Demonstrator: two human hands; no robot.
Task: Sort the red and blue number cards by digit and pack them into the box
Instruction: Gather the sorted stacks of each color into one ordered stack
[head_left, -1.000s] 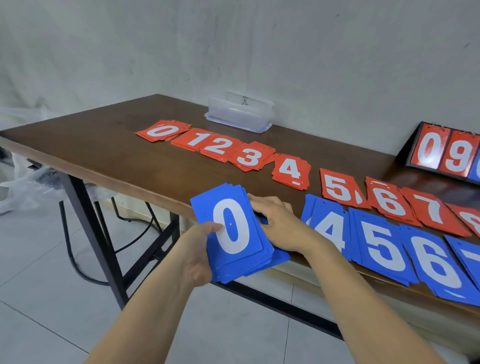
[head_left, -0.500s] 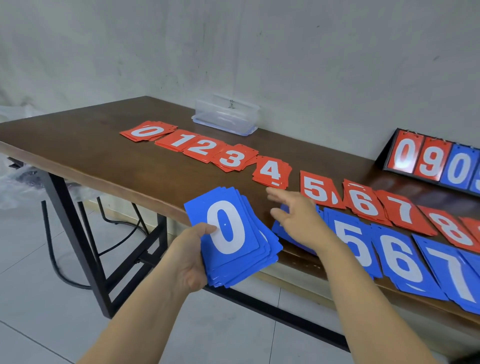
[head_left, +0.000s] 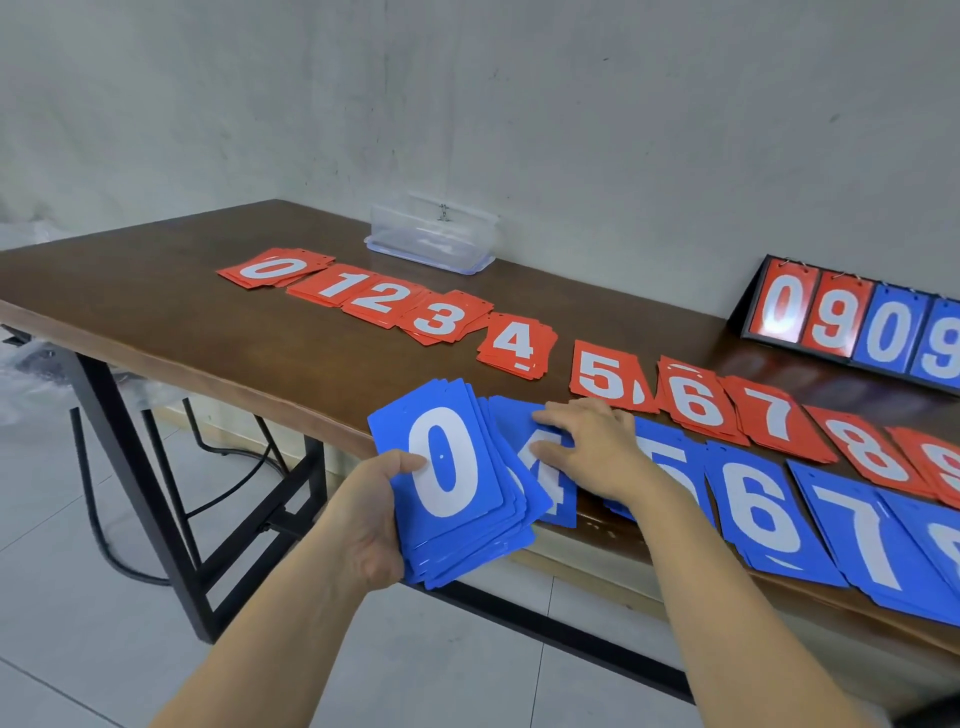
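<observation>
My left hand (head_left: 366, 512) grips a thick stack of blue cards (head_left: 457, 488) with a white 0 on top, held just off the table's front edge. My right hand (head_left: 592, 449) lies with straight fingers on the blue 4 pile (head_left: 550, 467) on the table. Blue piles 6 (head_left: 763, 512) and 7 (head_left: 872, 540) follow to the right. Behind them runs a row of red piles from 0 (head_left: 270, 267) through 4 (head_left: 514, 345) to 8 (head_left: 862, 449). A clear plastic box (head_left: 431, 236) stands at the back by the wall.
A black scoreboard stand (head_left: 852, 325) showing 0 9 0 9 sits at the back right. The brown table (head_left: 156, 312) has a black metal frame; cables and plastic bags lie on the tiled floor at the left.
My right hand left the held stack, reached right, and now rests on the blue 4 pile. The left hand keeps holding the blue stack. The camera view shifted right.
</observation>
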